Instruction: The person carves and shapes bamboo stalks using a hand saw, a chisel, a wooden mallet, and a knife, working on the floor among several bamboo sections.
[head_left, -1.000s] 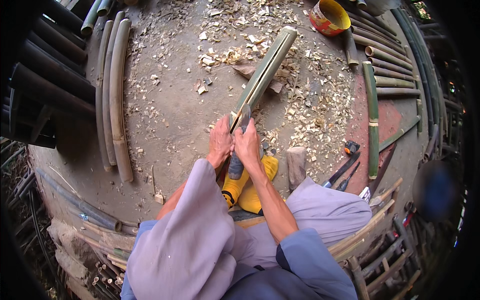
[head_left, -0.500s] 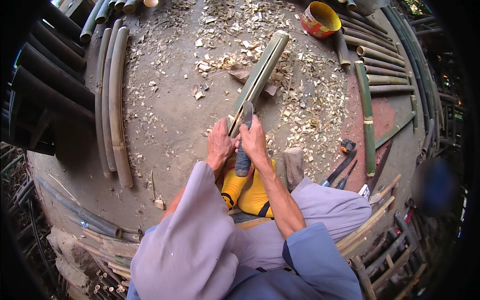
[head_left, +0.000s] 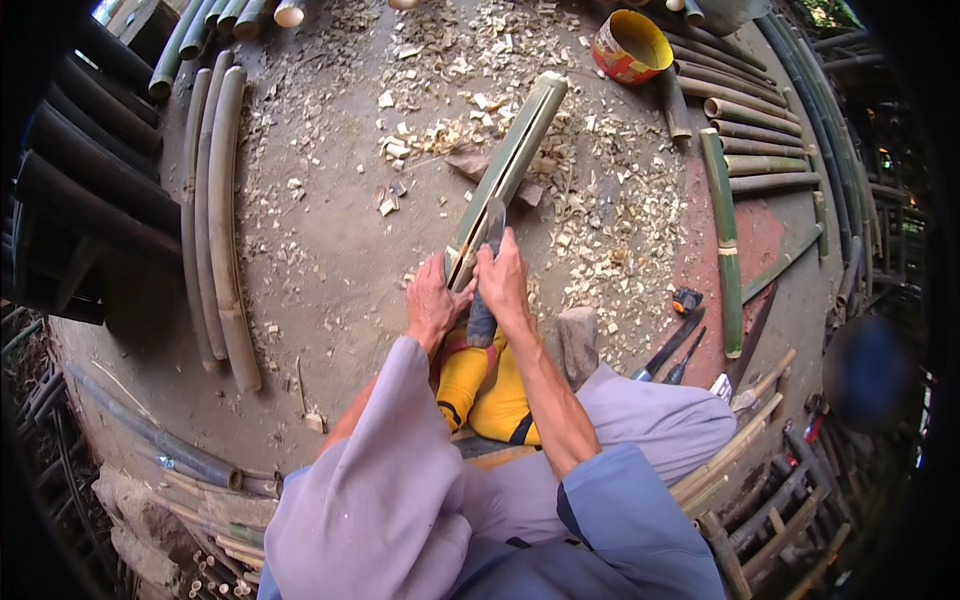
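A split length of green bamboo slants away from me, its far part resting over a wooden block on the ground. A long slot runs down its upper face. My left hand is closed around its near end. In my right hand is a knife with a dark wrapped handle, the fingers wrapped round it. The knife's short blade lies along the bamboo's right side, close to the slot; whether its edge touches is unclear. My yellow-covered feet are just below the hands.
Wood chips litter the ground. Bamboo poles lie at left, and more poles at right near a red-and-yellow bucket. A tape measure and a curved blade lie right of a wooden stump.
The whole view has shifted slightly. Relative to the bamboo, the knife and my right hand sit a little farther along it. Both hands keep their hold.
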